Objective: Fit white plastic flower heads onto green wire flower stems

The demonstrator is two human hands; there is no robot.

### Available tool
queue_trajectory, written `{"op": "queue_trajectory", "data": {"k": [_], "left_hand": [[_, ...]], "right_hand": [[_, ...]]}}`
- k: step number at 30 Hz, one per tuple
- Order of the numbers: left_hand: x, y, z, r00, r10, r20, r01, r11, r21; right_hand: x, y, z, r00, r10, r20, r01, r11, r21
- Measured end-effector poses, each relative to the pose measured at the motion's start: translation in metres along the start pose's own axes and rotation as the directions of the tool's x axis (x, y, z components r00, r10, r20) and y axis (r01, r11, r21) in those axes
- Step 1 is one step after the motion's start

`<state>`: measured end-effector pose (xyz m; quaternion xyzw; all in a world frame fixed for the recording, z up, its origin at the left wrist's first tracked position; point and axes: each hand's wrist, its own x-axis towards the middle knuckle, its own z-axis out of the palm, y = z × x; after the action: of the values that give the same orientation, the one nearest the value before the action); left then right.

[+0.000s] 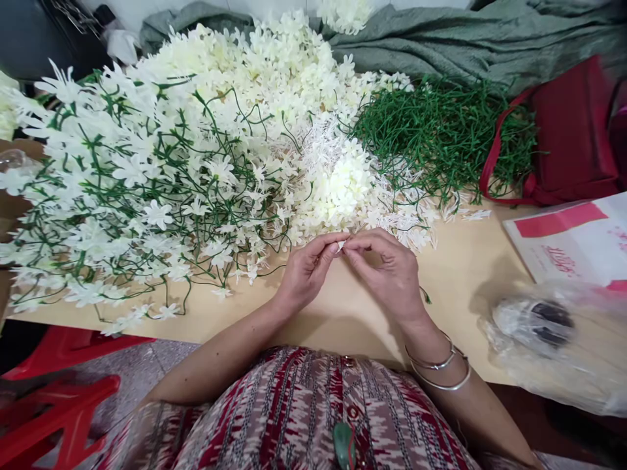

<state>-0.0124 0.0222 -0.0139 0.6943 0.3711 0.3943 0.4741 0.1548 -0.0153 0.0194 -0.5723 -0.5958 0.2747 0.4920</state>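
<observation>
With both hands meeting at the bench [460, 261] edge, left hand [306, 271] and right hand [389, 274] pinch fingers together on one small white flower piece [341, 245], close to the loose petal heap [343, 186] for easy reach.

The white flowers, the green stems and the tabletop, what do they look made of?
White flowers: likely fabric or plastic, matte, identical petals. Green stems: probably moulded plastic, thin, uniform, slightly glossy. Tabletop: looks like smooth pale wood or laminate; grain too faint to tell.

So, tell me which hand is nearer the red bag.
Right. The right hand lies below and left of the red bag; the left hand is further left.
</observation>
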Motion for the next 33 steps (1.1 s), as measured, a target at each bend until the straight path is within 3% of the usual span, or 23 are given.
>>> {"op": "queue_trajectory", "data": {"k": [6, 11, 20, 28, 33], "left_hand": [[-0.001, 0.004, 0.002, 0.992, 0.119, 0.029, -0.122, 0.987, 0.103], [-0.004, 0.007, 0.002, 0.981, 0.16, 0.107, -0.176, 0.971, 0.163], [0.002, 0.014, -0.002, 0.997, -0.045, 0.055, 0.044, 0.999, 0.024], [0.0, 0.013, 0.0, 0.998, -0.015, 0.059, 0.012, 0.998, 0.055], [-0.002, 0.008, 0.003, 0.989, 0.112, 0.1, -0.125, 0.983, 0.136]], "right_hand": [[-0.004, 0.002, 0.009, 0.974, 0.212, -0.077, -0.196, 0.964, 0.179], [-0.003, 0.006, 0.013, 0.949, 0.314, -0.032, -0.286, 0.899, 0.331], [-0.001, 0.009, 0.011, 0.946, 0.321, -0.047, -0.287, 0.896, 0.338], [-0.003, 0.008, 0.012, 0.929, 0.37, 0.004, -0.35, 0.874, 0.337], [-0.002, 0.006, 0.014, 0.916, 0.4, -0.012, -0.364, 0.845, 0.391]]}}
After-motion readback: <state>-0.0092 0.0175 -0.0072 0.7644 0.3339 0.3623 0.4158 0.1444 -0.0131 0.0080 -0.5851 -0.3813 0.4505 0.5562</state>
